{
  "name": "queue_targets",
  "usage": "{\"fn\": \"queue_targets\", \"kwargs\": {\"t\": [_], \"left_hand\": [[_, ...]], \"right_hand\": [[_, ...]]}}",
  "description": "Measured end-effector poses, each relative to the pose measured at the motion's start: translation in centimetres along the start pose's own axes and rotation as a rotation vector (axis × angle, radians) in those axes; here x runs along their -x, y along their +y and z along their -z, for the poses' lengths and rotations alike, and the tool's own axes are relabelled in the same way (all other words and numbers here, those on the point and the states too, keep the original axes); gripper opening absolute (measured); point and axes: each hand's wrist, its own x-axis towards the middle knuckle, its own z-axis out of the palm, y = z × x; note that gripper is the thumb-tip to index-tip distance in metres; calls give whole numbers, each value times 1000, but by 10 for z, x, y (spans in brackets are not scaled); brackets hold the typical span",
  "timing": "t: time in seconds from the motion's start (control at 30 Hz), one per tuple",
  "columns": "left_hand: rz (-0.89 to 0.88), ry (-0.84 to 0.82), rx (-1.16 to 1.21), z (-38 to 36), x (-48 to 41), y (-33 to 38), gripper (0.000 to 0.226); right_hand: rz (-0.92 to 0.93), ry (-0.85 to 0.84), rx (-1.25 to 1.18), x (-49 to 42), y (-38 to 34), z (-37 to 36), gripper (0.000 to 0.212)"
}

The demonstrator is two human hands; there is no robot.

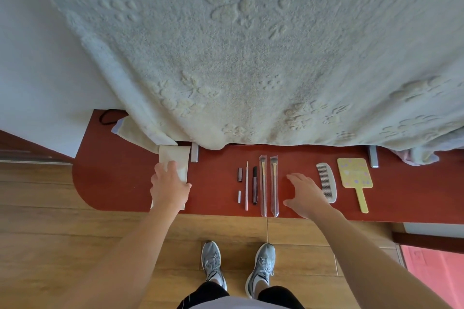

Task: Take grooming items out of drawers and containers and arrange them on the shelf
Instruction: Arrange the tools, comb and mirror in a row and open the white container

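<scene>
On the shelf (120,183), a row of grooming items lies side by side, running front to back. From left: a short tube (240,174) with a small cap (239,196) in front of it, a thin pencil (246,185), a pen-like liner (255,184), and two wrapped makeup brushes (268,185). Farther right lie a comb (327,182), then a hand mirror (355,179). Well to the left sits a flat pouch (175,158). A towel (226,57) hangs behind, its hem reaching the shelf's back edge.

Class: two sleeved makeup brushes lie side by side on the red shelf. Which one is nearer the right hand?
The right-hand sleeved makeup brush; it lies closer to the right hand, while its twin sits farther left.
</scene>
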Motion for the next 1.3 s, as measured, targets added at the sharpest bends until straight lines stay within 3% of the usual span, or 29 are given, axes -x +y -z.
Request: {"fn": "queue_targets", "kwargs": {"t": [0.9, 1.3], "left_hand": [[-10, 50, 159, 8, 11, -1, 59], [-138, 65, 189, -8, 49, 37, 57]], "right_hand": [[-3, 62, 73, -5, 4, -21, 88], [5, 68, 63, -5, 6, -21, 89]]}}
